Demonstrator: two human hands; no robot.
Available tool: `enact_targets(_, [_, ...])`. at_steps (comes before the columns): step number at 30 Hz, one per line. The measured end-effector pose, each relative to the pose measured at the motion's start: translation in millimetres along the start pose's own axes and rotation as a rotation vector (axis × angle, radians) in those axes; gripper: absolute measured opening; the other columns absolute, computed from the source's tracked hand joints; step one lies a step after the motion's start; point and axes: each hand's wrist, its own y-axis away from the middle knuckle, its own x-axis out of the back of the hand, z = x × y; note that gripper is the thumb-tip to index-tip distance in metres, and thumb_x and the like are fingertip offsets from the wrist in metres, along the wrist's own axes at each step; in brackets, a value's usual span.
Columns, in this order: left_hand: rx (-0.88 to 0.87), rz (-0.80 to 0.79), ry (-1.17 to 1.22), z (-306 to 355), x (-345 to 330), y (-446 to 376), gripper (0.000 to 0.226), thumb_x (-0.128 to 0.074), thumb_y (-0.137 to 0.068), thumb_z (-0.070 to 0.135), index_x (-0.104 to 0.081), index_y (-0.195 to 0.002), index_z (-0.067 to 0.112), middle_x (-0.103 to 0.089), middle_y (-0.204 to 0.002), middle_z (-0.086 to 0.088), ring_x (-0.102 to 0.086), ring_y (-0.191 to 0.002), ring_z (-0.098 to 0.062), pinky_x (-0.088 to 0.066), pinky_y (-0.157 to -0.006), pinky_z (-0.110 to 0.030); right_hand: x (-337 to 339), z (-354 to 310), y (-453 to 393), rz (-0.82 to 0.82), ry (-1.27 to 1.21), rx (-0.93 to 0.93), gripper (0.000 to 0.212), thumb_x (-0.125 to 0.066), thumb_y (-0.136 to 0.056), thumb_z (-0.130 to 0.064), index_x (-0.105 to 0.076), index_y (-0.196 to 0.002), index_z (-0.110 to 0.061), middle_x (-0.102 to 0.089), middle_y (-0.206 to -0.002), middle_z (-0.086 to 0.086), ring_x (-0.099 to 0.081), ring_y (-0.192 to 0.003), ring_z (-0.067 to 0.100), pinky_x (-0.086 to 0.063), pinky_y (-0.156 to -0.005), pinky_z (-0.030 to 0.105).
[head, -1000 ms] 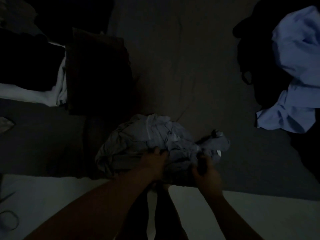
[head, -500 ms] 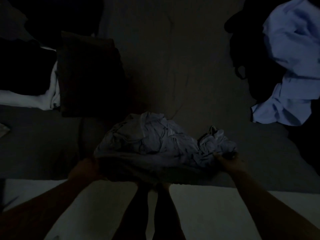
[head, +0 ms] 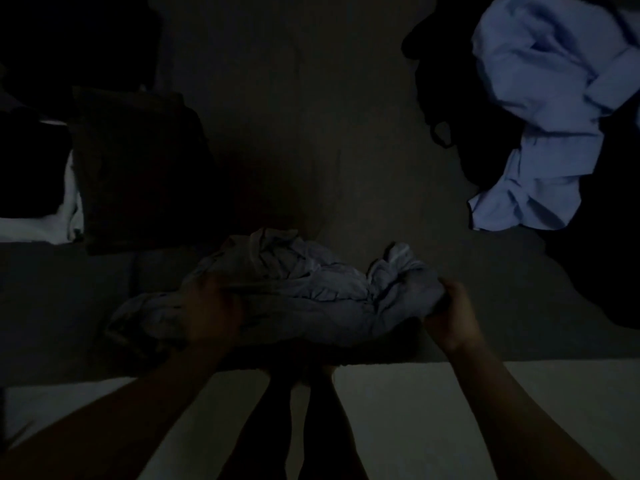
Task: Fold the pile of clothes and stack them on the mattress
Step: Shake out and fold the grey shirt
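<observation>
Grey garment [head: 311,292], long axis left-right

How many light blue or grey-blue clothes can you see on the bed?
2. A crumpled grey garment lies at the near edge, gripped by the left hand and right hand. A blue shirt lies far right. Darker pieces may hide in the shadows.
</observation>
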Motion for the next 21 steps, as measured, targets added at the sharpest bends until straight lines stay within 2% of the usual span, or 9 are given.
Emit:
enact_targets(4, [-0.238,-0.280,0.396,111,17,31,0.031,-0.047,-0.096,0.026,-0.066,-0.109,0.005,-0.064,-0.112,-0.018,-0.058,-0.104,-0.032,-0.040,-0.091,-0.028,-20,20,11,-0.076,0.065,-0.076,0.042,-0.036,-0.099,-0.038,-0.056,-0.126,-0.013,-0.060,-0.125,0.011,-0.057,-0.112,0.027,-0.050,-0.094,0.040])
enact_targets(6, [-0.137,-0.551,0.623,157,18,38,0.038,-0.044,-0.098,0.034,-0.064,-0.114,0.006,-0.063,-0.118,-0.013,-0.057,-0.110,-0.025,-0.041,-0.094,-0.024,-35,31,15,-0.073,0.331,0.065,0.028,-0.046,-0.098,-0.028,-0.057,-0.118,-0.012,-0.060,-0.121,0.016,-0.057,-0.109,0.029,-0.044,-0.100,0.047])
enact_targets(8, [0.081,-0.694,0.857,179,16,38,0.046,-0.050,-0.093,0.044,-0.062,-0.119,0.008,-0.062,-0.121,-0.012,-0.058,-0.113,-0.026,-0.047,-0.097,-0.036,-50,38,25,-0.090,0.651,0.305,0.014,-0.050,-0.095,-0.010,-0.059,-0.106,-0.010,-0.065,-0.106,0.014,-0.063,-0.097,0.022,-0.049,-0.091,0.038])
enact_targets(11, [0.242,-0.596,0.889,184,14,35,0.045,-0.065,-0.086,0.030,-0.058,-0.120,0.001,-0.061,-0.117,-0.016,-0.059,-0.110,-0.031,-0.049,-0.094,-0.038,-63,48,41,-0.295,1.003,0.469,0.027,-0.056,-0.086,-0.013,-0.062,-0.111,-0.004,-0.065,-0.105,0.006,-0.060,-0.090,0.004,-0.044,-0.080,0.011])
enact_targets(13, [0.249,-0.589,0.743,172,15,32,0.033,-0.054,-0.094,0.014,-0.055,-0.121,-0.005,-0.057,-0.122,-0.020,-0.055,-0.114,-0.033,-0.043,-0.096,-0.031,-61,54,47,-0.436,1.193,0.544,0.040,-0.052,-0.077,-0.029,-0.067,-0.107,-0.006,-0.065,-0.108,0.000,-0.059,-0.097,0.003,-0.043,-0.085,0.011])
enact_targets(14, [0.262,-0.563,0.712,164,14,29,0.032,-0.048,-0.096,0.011,-0.054,-0.123,-0.005,-0.055,-0.126,-0.019,-0.052,-0.118,-0.032,-0.040,-0.097,-0.029,-58,55,50,-0.461,1.177,0.534,0.034,-0.053,-0.079,-0.024,-0.068,-0.103,-0.005,-0.066,-0.105,-0.001,-0.060,-0.096,0.000,-0.044,-0.085,0.011])
enact_targets(17, [0.257,-0.468,0.857,139,18,24,0.033,-0.047,-0.096,0.011,-0.053,-0.127,0.001,-0.055,-0.126,-0.011,-0.051,-0.119,-0.027,-0.039,-0.102,-0.033,-51,46,47,-0.257,1.010,0.433,0.016,-0.053,-0.090,-0.001,-0.064,-0.101,-0.007,-0.068,-0.094,0.009,-0.065,-0.081,0.012,-0.049,-0.072,0.014])
enact_targets(19, [0.213,-0.492,0.961,132,28,29,0.031,-0.050,-0.096,0.009,-0.053,-0.126,0.003,-0.057,-0.116,-0.007,-0.055,-0.108,-0.025,-0.043,-0.094,-0.031,-46,37,40,-0.122,1.057,0.347,0.018,-0.054,-0.093,-0.008,-0.058,-0.111,-0.009,-0.069,-0.094,0.012,-0.065,-0.067,0.014,-0.052,-0.065,0.022])
enact_targets(21, [0.081,-0.533,0.989,130,43,35,0.026,-0.054,-0.094,0.006,-0.057,-0.119,0.003,-0.060,-0.104,-0.006,-0.060,-0.092,-0.018,-0.045,-0.084,-0.029,-49,30,33,-0.113,1.180,0.325,0.032,-0.058,-0.092,-0.017,-0.053,-0.123,-0.011,-0.067,-0.106,0.005,-0.066,-0.077,0.014,-0.055,-0.077,0.031])
